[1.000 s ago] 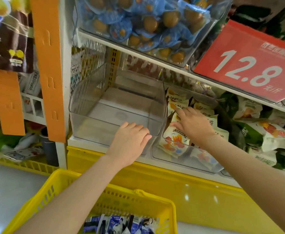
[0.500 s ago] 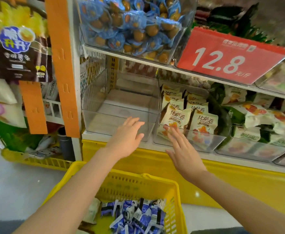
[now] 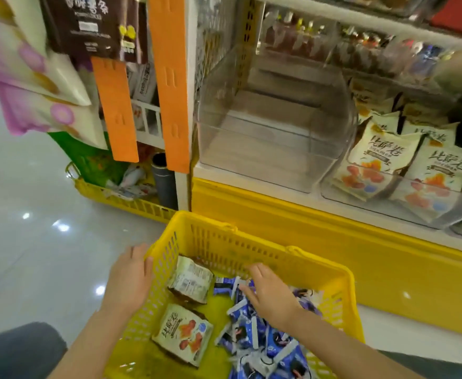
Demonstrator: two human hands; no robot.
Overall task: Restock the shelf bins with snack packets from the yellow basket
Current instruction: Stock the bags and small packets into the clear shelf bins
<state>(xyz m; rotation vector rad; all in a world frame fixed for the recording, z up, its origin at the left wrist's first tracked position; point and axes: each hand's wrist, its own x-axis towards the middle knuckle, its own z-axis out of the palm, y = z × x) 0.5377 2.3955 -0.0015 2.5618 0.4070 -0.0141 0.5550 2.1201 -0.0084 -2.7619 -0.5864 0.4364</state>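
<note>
A yellow basket (image 3: 251, 244) stands on the floor in front of the shelf. It holds two cream snack packets (image 3: 182, 333) on its left side and a heap of several small blue packets (image 3: 265, 340) on its right. My left hand (image 3: 128, 280) grips the basket's left rim, thumb hooked over the edge. My right hand (image 3: 269, 291) is inside the basket, fingers spread and resting on the blue packets. Above, an empty clear bin (image 3: 268, 149) sits on the shelf beside a clear bin (image 3: 405, 203) holding cream packets.
The shelf has a yellow base (image 3: 334, 236). An orange strip (image 3: 169, 83) runs down the shelf post. Hanging snack bags (image 3: 33, 69) are at upper left, with another yellow basket (image 3: 120, 198) on the floor behind. Glossy floor (image 3: 33, 228) lies to the left.
Both hands have dropped from the shelf bins to the basket. The left one took hold of the rim, the right one went in among the blue packets. My view tilted downward.
</note>
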